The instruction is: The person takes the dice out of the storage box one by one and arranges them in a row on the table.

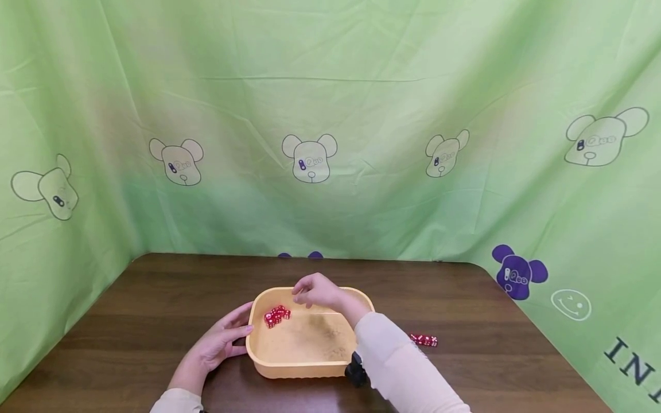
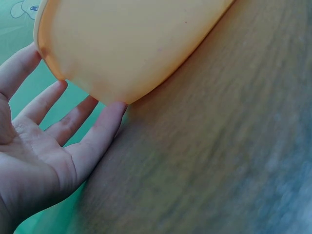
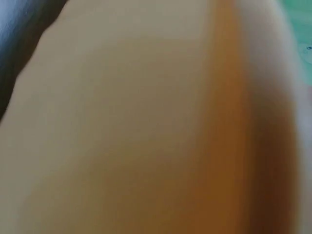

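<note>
A pale orange plastic tub point(image 1: 289, 363) stands on the table in front of me. Several red dice point(image 1: 277, 315) lie in a loose cluster at its left end. My left hand point(image 1: 223, 339) is at the tub's left side. In the left wrist view its spread, nearly straight fingers point(image 2: 105, 124) touch the outer wall with their tips. Over the tub's back part hovers my right hand point(image 1: 317, 291), fingers loosely bent and pointing left, with nothing visible in them. The right wrist view shows only the blurred tub wall point(image 3: 146, 97); the right hand is outside it.
More red dice point(image 1: 424, 340) sit in a short row on the brown wooden table point(image 1: 480, 367), right of the tub and beyond the right sleeve point(image 1: 403, 361). A black wrist camera point(image 1: 355, 370) overlaps the tub's near right corner. A green printed curtain point(image 1: 361, 218) surrounds the table.
</note>
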`<state>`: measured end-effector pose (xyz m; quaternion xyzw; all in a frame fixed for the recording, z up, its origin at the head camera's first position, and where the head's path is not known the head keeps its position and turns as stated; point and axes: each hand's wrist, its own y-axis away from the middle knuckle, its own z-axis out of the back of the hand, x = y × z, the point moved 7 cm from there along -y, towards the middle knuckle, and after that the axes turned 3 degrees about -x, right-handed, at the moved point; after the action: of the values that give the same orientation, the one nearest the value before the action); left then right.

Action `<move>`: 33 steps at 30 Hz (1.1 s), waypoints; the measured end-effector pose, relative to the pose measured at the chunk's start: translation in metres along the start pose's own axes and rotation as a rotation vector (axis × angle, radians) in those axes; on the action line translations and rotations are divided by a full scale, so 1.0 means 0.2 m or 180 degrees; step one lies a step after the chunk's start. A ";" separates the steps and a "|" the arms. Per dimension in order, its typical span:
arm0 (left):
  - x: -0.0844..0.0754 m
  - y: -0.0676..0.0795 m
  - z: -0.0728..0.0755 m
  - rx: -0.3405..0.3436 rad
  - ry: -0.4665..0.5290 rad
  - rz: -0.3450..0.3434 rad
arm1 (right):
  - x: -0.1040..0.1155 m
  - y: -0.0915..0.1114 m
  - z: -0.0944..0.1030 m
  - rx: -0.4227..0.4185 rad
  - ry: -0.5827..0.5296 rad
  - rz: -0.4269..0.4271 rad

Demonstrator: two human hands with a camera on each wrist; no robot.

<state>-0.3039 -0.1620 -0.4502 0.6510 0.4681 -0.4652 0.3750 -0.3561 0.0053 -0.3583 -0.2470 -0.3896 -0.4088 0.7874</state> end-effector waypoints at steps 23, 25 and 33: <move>-0.01 -0.01 -0.01 0.0024 -0.0031 -0.0006 | -0.15 -0.05 -0.17 -0.0038 -0.0097 -0.0430; -0.01 -0.01 -0.01 0.0025 -0.0027 -0.0013 | -0.16 -0.06 -0.18 -0.0056 -0.0083 -0.0432; -0.01 0.00 -0.01 0.0026 -0.0002 -0.0011 | -0.19 -0.06 -0.19 -0.0067 0.0085 -0.0517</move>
<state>-0.3037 -0.1612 -0.4477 0.6516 0.4672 -0.4680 0.3717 -0.3638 -0.0119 -0.4102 -0.2173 -0.3935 -0.4787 0.7542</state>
